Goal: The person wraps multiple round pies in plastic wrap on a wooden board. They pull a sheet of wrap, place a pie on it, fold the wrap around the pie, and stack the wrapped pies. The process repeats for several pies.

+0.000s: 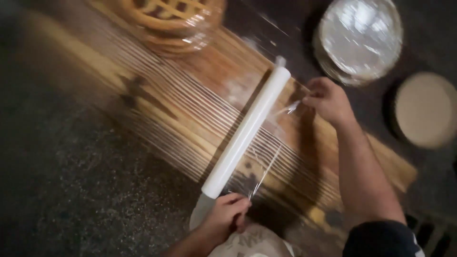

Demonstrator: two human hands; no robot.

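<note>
From the head camera, looking down: a long white roll of cling film (247, 129) lies slantwise across a wooden board (157, 109) that rests on a dark speckled worktop (71, 181). The left hand (227, 212) is at the near end of the roll, its fingers closed on the lower edge of the loose film (273, 143). The right hand (327, 100) is near the far end, fingers pinched shut on the film's upper edge. Between the two hands the clear sheet is drawn out a short way from the roll, wrinkled and catching light; the picture is blurred by motion, so the exact edge of the sheet is hard to trace.

As a judgement, the step in hand is pulling a length of film off the roll. The next move would call for an even pull from both hands so the sheet comes away flat and does not fold on itself, with the roll staying put on the board.

Around it: at the top edge, on the far end of the board, a lattice-topped pie (166, 19) that seems to be under clear wrap. On the worktop beyond the right hand, a round dish covered in shiny film (359, 38), and further right a pale round disc (426, 109), too blurred to name. Nothing lies between the hands and the roll; the covered dish sits near the right hand's path.
</note>
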